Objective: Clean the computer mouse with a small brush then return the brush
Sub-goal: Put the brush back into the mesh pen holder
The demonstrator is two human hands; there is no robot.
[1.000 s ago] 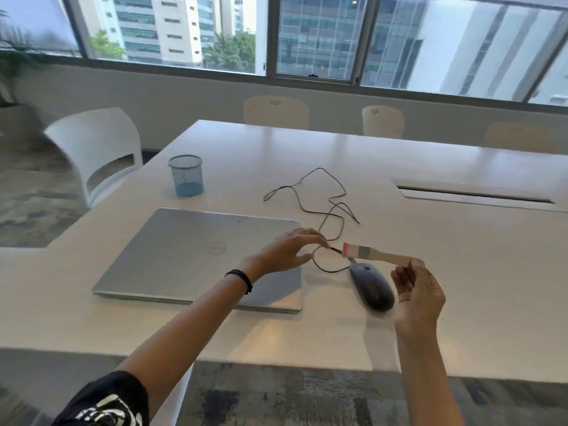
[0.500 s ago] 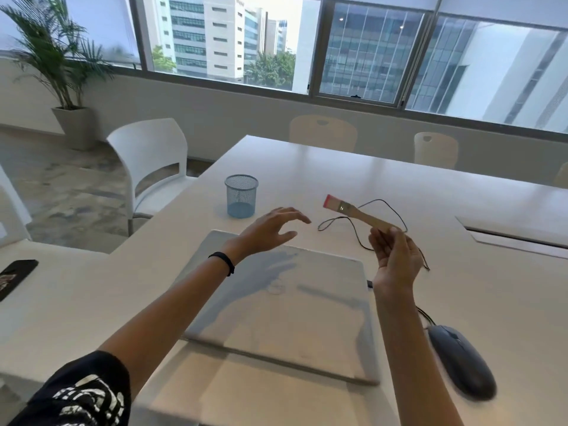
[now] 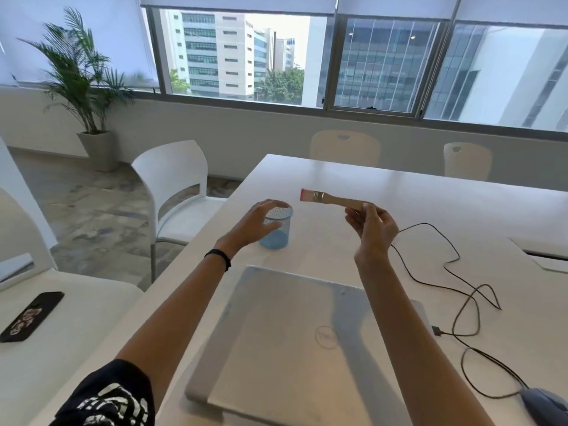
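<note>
Brush (image 3: 330, 199) return is the step we judge to be in hand: our right hand (image 3: 373, 227), centre of frame, pinches the wooden handle end with bristles pointing left, level and clear of the table (image 3: 430, 204). Our left hand (image 3: 256, 224) is open, fingers curled loosely at the rim of the blue mesh cup (image 3: 276, 232) just left of centre; we can't tell if it actually touches. Mouse (image 3: 544, 405) sits at the lower right corner, well apart, cable (image 3: 461, 272) trailing up the right side; next we'd need to swing the brush left over the cup mouth, tip it upright and let go.
</note>
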